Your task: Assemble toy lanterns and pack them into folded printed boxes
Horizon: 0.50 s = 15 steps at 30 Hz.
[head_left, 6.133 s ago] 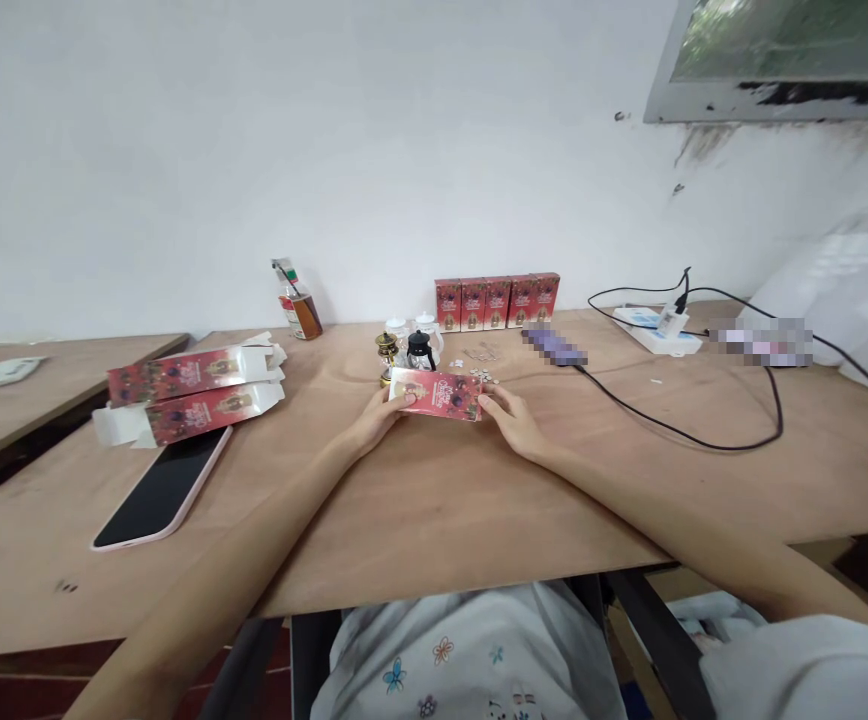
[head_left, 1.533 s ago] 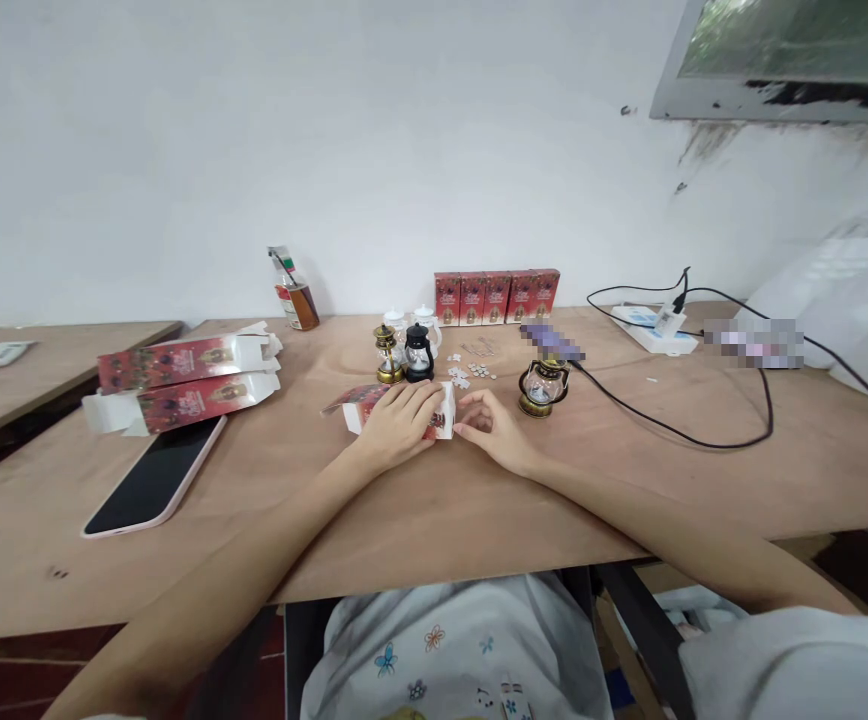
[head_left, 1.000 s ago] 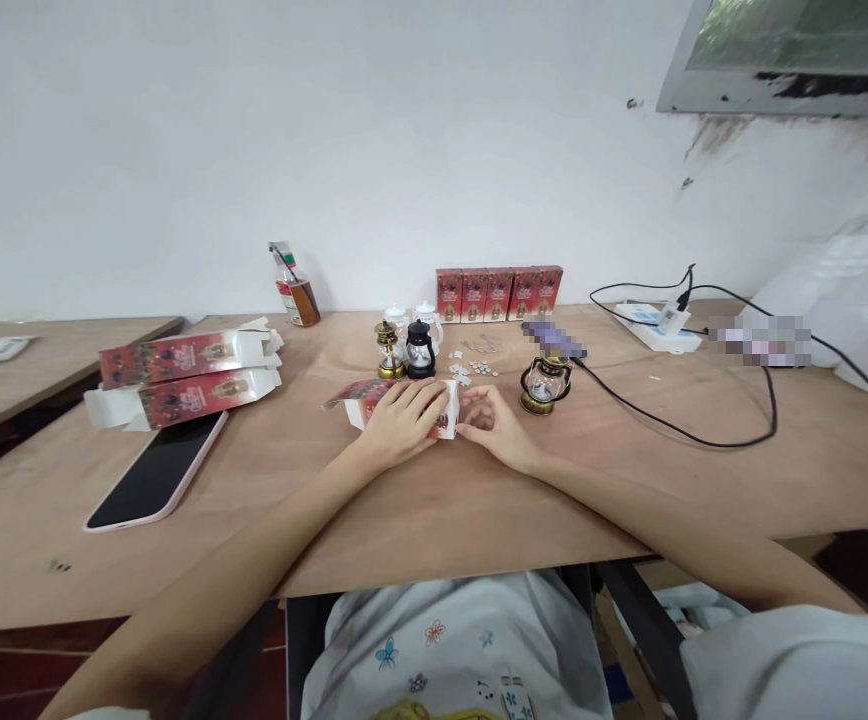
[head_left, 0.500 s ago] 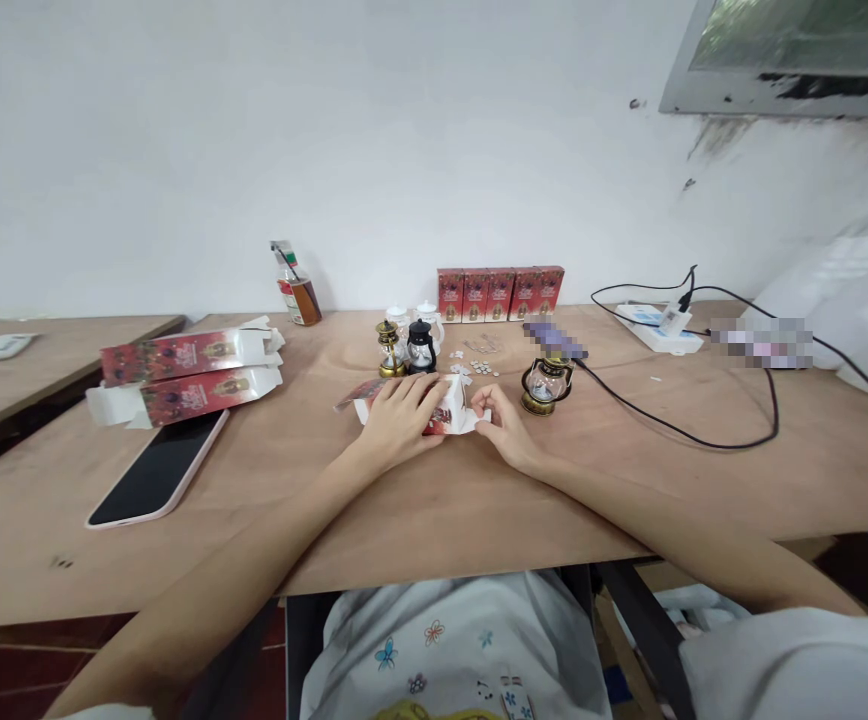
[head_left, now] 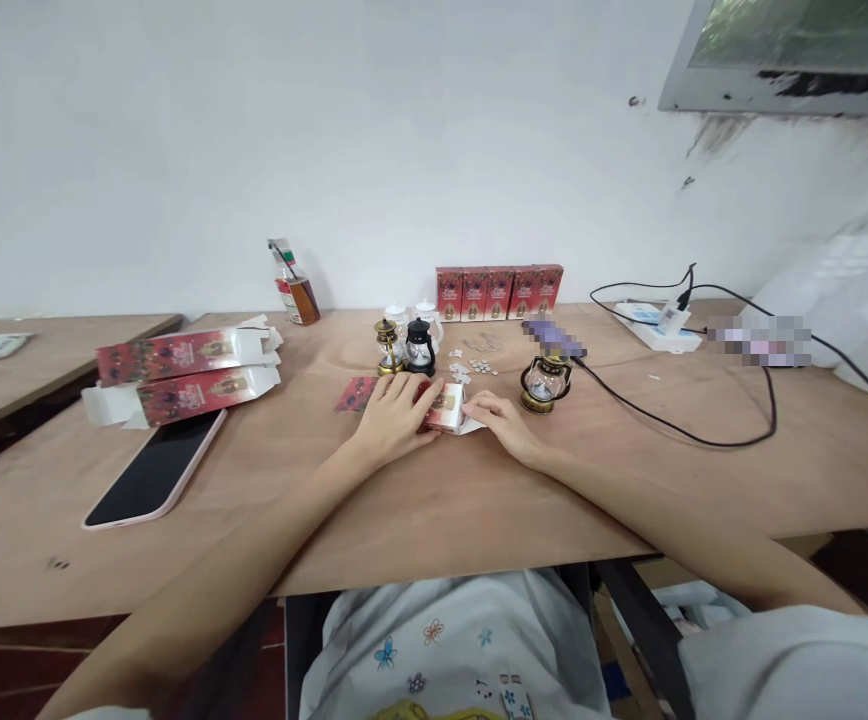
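A small red carton [head_left: 447, 408] with a white end lies on the table in front of me. My left hand [head_left: 396, 412] wraps over its top from the left, with the thumb along the near side. A red panel [head_left: 356, 394] of the carton sticks out left of that hand. At the right end, my right hand [head_left: 504, 423] has its fingers drawn together on the white end flaps. A bronze mini lantern [head_left: 545, 384] stands just right of my right hand. Behind the carton are a gold lantern [head_left: 387, 348], a black lantern [head_left: 420, 348] and white ones [head_left: 429, 318].
Two unfolded red cartons [head_left: 186, 375] lie at the left, partly over a phone [head_left: 160, 470]. Small round pieces [head_left: 483, 366] are scattered behind the carton. Closed red boxes [head_left: 498, 293] line the wall. A bottle [head_left: 295, 285], power strip [head_left: 659, 325] and black cable [head_left: 704, 440] are farther out.
My right fingers have moved left onto the carton's end, and its white flap is now folded closer in. The left hand keeps its hold. The lanterns stay put.
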Available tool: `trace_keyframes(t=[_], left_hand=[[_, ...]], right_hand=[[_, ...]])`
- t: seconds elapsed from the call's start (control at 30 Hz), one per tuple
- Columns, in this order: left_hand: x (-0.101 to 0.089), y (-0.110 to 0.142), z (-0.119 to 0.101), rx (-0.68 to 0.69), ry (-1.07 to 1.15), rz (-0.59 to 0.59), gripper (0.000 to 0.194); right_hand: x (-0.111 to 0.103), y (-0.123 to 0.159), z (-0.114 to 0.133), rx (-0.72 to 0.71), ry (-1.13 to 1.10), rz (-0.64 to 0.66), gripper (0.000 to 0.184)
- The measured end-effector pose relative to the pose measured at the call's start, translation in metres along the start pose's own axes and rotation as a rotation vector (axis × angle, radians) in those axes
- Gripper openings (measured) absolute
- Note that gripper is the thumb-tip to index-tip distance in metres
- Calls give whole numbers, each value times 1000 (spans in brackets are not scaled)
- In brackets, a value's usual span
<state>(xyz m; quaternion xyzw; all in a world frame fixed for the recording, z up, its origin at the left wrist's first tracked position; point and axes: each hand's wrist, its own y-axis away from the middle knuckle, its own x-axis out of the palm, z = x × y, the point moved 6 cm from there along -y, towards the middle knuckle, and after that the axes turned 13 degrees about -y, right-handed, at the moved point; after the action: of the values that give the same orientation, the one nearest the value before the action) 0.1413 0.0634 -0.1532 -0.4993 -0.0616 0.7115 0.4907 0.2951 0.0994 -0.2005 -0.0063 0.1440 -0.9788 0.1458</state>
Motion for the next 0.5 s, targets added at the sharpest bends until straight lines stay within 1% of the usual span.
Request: trace_keyframes(t=[0.1,0.2,0.33,0.4,0.5], left_hand=[[-1,-1,-3,16,-39,-10,54],[-1,-3,-1,-3,-29,27,53],[-2,-6,0,-24,-26,76,52],[-1,-5,1,-18,-31,102,49],[3,-3,2,-2,-43,128,35]], right_hand=[[-2,-2,-5,62,-152,-8,37],[-5,-3,-9,74,-287,-69,36],[-12,-3,-11,22,-407,-205,33],[-16,-2,-8,-32,-423,-266,32],[-21,0,2,-121,-414,-277,31]])
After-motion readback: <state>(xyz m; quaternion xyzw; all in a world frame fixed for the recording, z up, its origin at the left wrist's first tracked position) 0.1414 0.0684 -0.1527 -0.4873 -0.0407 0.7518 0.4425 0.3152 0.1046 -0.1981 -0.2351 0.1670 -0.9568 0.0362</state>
